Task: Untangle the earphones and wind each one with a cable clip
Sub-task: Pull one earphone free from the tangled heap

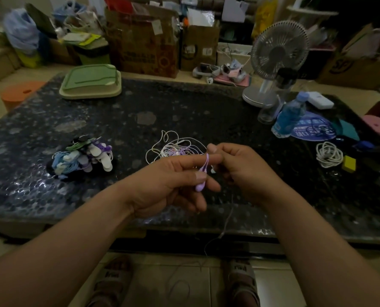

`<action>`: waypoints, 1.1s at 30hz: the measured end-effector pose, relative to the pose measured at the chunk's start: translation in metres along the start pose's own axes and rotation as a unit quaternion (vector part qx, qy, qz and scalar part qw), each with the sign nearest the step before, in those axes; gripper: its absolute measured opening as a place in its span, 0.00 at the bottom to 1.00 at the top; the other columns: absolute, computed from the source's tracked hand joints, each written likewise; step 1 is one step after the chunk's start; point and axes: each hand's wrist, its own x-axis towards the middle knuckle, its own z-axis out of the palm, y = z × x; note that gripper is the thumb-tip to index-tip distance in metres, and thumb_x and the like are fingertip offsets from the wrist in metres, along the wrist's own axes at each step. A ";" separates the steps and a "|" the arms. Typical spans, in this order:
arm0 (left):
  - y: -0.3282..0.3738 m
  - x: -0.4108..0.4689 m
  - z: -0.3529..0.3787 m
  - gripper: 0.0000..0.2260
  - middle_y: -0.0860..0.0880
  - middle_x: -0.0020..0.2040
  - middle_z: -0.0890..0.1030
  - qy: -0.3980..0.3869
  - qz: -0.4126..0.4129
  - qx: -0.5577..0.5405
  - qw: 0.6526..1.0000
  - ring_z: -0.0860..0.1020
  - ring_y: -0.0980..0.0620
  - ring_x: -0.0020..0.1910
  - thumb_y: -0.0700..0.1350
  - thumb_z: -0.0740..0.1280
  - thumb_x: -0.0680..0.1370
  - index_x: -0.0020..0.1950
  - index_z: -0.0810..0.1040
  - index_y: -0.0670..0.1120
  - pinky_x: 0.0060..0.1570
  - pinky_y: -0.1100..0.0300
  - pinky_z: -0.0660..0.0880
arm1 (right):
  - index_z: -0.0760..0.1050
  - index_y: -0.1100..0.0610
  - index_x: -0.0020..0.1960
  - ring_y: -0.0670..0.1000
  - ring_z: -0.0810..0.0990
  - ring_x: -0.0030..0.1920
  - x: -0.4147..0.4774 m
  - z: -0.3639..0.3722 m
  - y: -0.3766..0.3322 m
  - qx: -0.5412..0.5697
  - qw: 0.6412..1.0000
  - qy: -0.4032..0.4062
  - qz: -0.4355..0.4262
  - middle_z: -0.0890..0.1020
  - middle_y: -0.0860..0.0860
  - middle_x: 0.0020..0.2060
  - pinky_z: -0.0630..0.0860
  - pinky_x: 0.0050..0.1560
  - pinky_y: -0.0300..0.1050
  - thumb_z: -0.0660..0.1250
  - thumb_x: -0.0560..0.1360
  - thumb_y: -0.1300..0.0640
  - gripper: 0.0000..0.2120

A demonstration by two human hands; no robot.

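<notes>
A tangle of white and pale purple earphones [175, 147] lies on the dark table [140, 111] just beyond my hands. My left hand [173, 185] holds a purple earphone piece [201, 183] between thumb and fingers, its thin purple cord looped over the forefinger. My right hand [240, 167] pinches the same cord beside that fingertip. A thin cable [226, 220] hangs from my right hand over the table's front edge toward the floor. A heap of cable clips and wound earphones [82, 158] in blue, white, purple and green sits at the left.
A coiled white cable [328, 155] and a yellow block [349, 163] lie at the right. A water bottle [288, 116], a glass and a desk fan [277, 52] stand at the back right. A green lidded box [91, 82] is at the back left. Cardboard boxes crowd the floor behind.
</notes>
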 end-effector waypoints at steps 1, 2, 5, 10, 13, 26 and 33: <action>0.001 0.002 0.000 0.22 0.44 0.47 0.84 0.011 0.010 -0.012 1.000 0.84 0.48 0.37 0.40 0.65 0.80 0.75 0.75 0.51 0.37 0.58 0.82 | 0.82 0.63 0.50 0.46 0.68 0.29 0.001 0.001 0.002 0.007 1.000 -0.002 0.007 0.75 0.53 0.32 0.66 0.30 0.39 0.65 0.84 0.48 0.19; 0.002 0.003 -0.001 0.23 0.44 0.47 0.83 0.018 0.019 -0.025 0.999 0.83 0.48 0.37 0.40 0.65 0.81 0.76 0.74 0.50 0.36 0.57 0.82 | 0.82 0.62 0.51 0.46 0.69 0.29 0.001 0.003 0.004 0.008 1.000 -0.004 0.008 0.76 0.53 0.33 0.66 0.31 0.40 0.64 0.84 0.48 0.17; 0.005 0.006 -0.006 0.25 0.44 0.47 0.82 0.043 0.040 -0.058 0.997 0.83 0.49 0.39 0.39 0.64 0.81 0.78 0.71 0.51 0.38 0.58 0.82 | 0.84 0.55 0.50 0.54 0.74 0.38 0.000 0.009 0.010 -0.009 1.000 -0.013 0.009 0.80 0.59 0.38 0.70 0.41 0.50 0.64 0.84 0.46 0.16; 0.006 0.012 -0.017 0.23 0.46 0.53 0.86 0.138 0.080 -0.029 0.987 0.84 0.50 0.41 0.37 0.63 0.84 0.77 0.70 0.53 0.42 0.59 0.84 | 0.82 0.51 0.46 0.47 0.77 0.36 -0.004 0.020 0.010 -0.127 0.992 -0.019 -0.012 0.82 0.50 0.35 0.73 0.42 0.50 0.63 0.85 0.48 0.14; 0.002 0.013 -0.022 0.23 0.46 0.60 0.86 0.189 0.078 0.034 0.978 0.85 0.49 0.42 0.37 0.63 0.85 0.79 0.69 0.52 0.44 0.58 0.84 | 0.83 0.50 0.48 0.42 0.76 0.33 -0.007 0.026 0.010 -0.185 0.981 -0.030 -0.041 0.81 0.47 0.34 0.72 0.37 0.40 0.63 0.85 0.51 0.11; -0.017 0.008 -0.026 0.23 0.50 0.60 0.85 0.135 0.013 0.305 0.943 0.87 0.44 0.43 0.40 0.63 0.86 0.79 0.69 0.55 0.49 0.46 0.85 | 0.83 0.50 0.46 0.40 0.77 0.31 -0.009 0.014 0.000 -0.294 0.952 -0.012 -0.078 0.81 0.44 0.32 0.73 0.33 0.39 0.72 0.80 0.51 0.05; -0.008 -0.002 -0.017 0.19 0.49 0.55 0.86 -0.003 -0.044 0.319 0.947 0.87 0.44 0.40 0.39 0.63 0.86 0.74 0.74 0.55 0.42 0.52 0.83 | 0.82 0.54 0.54 0.46 0.85 0.44 -0.008 -0.003 -0.015 -0.205 0.975 -0.038 -0.082 0.86 0.50 0.44 0.81 0.47 0.40 0.71 0.80 0.61 0.05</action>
